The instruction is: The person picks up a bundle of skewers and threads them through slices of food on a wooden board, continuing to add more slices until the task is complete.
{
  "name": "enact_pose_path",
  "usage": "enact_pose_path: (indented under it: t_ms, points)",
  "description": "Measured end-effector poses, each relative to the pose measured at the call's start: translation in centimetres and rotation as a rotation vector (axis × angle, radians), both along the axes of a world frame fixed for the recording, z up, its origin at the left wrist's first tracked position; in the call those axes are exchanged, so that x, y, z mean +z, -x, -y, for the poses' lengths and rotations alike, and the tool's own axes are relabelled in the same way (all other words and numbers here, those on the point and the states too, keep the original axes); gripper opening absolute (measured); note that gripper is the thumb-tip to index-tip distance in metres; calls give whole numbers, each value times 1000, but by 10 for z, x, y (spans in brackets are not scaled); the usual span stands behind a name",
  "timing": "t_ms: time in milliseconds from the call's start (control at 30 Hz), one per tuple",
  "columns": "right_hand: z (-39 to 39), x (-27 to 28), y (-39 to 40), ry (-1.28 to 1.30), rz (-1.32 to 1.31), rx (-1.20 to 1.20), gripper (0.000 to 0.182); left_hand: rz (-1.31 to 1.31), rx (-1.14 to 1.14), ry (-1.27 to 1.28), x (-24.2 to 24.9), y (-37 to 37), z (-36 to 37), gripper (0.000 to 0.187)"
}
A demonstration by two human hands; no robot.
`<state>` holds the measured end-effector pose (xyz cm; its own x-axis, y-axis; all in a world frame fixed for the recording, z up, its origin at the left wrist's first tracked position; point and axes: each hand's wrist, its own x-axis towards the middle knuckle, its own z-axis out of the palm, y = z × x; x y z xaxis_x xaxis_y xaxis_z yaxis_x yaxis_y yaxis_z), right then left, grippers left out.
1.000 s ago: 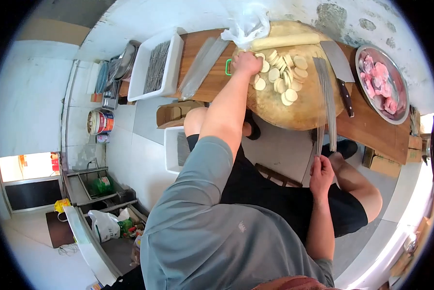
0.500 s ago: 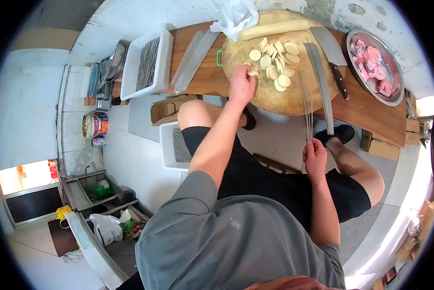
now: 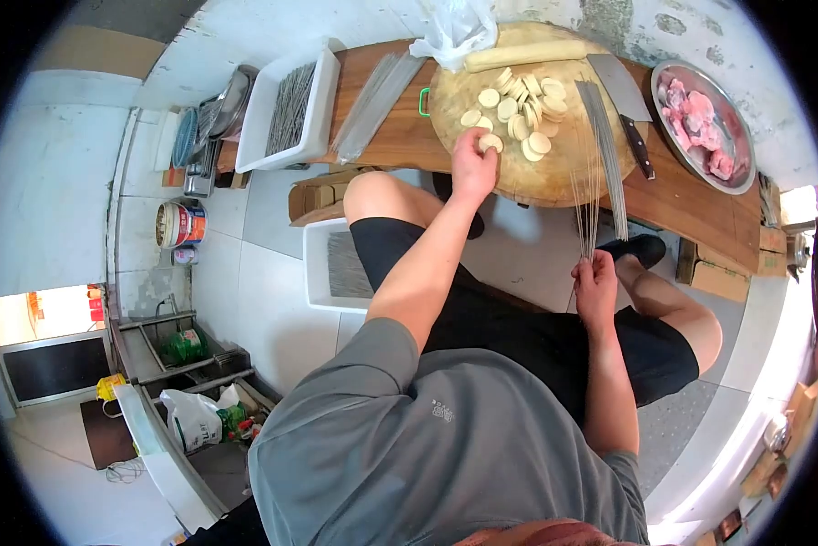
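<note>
Left hand [image 3: 475, 171] and right hand [image 3: 596, 286] work apart.
The left pinches a slice [image 3: 492, 142] over the board [image 3: 529, 185]; the right grips skewers [image 3: 586, 238].

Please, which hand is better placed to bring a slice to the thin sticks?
Probably the left hand: it holds a pale slice over the round board, while the right hand is occupied with the thin sticks.

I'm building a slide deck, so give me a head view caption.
Left hand holds a pale slice at the round board; right hand grips thin skewers.
</note>
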<state>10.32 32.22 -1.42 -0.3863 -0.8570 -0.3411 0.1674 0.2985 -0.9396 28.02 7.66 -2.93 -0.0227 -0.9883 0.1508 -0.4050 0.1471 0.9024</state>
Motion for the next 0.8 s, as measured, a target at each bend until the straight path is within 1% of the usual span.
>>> enact_pose_path:
  t_ms: [100,200,300,400,500,600,700,800]
  points:
    - [-5,0,-2,47,30,33,10,-232,35,-148,51,14,-23,35]
    - [-4,0,-5,62,97,84,10,-456,31,-297,48,17,-20,40]
    - [-3,5,-8,78,125,118,10,-704,-81,-350,48,19,-18,38]
    - [-3,11,-9,65,148,131,10,-899,-130,-431,53,21,-19,33]
    - [-4,7,-9,70,171,139,10,-943,-132,-518,62,23,-22,33]
    - [-4,6,-9,77,164,156,11,-951,-155,-529,68,29,-24,36]
    - [-3,7,-11,60,181,161,10,-1028,-179,-535,72,35,-28,36]
    - [-3,3,-11,60,181,174,9,-990,-148,-524,71,39,-28,35]
